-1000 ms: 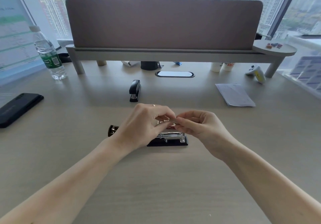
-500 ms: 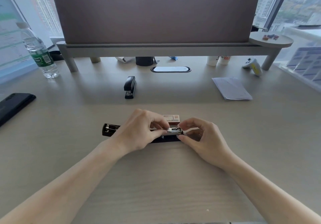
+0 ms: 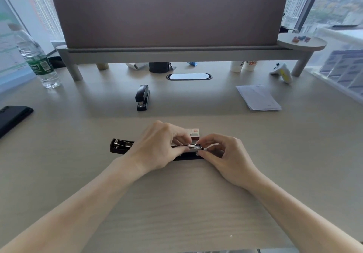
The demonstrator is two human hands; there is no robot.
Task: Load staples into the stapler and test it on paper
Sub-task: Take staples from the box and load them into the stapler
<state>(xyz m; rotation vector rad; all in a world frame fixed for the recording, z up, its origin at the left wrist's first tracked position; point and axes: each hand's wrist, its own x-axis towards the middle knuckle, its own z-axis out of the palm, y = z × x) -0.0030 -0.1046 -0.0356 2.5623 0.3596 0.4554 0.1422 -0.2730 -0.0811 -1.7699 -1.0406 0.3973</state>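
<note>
A black stapler (image 3: 121, 146) lies unfolded flat on the desk in front of me, its lid swung out to the left and its metal magazine to the right. My left hand (image 3: 157, 146) covers the stapler's middle, fingertips pinching at the silver magazine (image 3: 194, 146). My right hand (image 3: 225, 154) pinches the magazine's right end with thumb and forefinger. Whether a staple strip lies between the fingers is hidden. A small red and white staple box (image 3: 194, 133) sits just behind the hands. Folded white paper (image 3: 257, 97) lies at the right rear.
A second black stapler (image 3: 142, 97), closed, stands behind the hands. A water bottle (image 3: 35, 58) and a black phone (image 3: 11, 117) are on the left. A monitor riser (image 3: 176, 53) with a felt screen spans the back; a game controller (image 3: 281, 72) and cups sit under it.
Both hands came down from above the stapler onto its magazine. The camera tilted, and the staple box now shows behind the fingers.
</note>
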